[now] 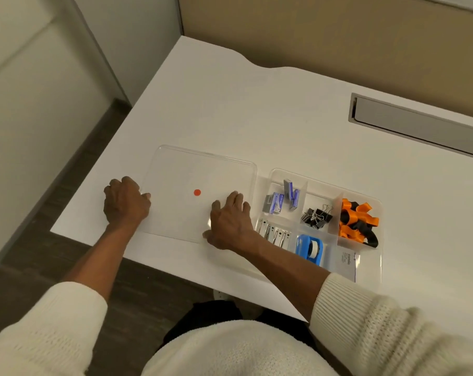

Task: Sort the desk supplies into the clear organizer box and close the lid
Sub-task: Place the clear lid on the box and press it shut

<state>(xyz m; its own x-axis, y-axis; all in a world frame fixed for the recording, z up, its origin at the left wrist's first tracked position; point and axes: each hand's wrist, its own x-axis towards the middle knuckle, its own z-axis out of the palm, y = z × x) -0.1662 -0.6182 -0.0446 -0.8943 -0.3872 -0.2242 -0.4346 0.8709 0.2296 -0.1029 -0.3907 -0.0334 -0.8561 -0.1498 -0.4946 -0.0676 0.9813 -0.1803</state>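
Note:
The clear lid (192, 172) with a small red dot lies flat on the white desk, left of the clear organizer box (376, 267). My left hand (125, 203) curls over the lid's left edge. My right hand (231, 221) grips its near right corner, thumb under the front edge. The box's compartments hold staple boxes (282, 198), black binder clips (316, 217), orange and black clamps (356, 222), a card of metal clips (274, 234), a blue tape dispenser (309, 248) and a white packet (345, 263).
The white desk (257, 109) ends in a near edge just under my forearms and a left edge beside my left hand. A grey recessed cable tray (419, 123) sits at the back right. A beige partition rises behind the desk.

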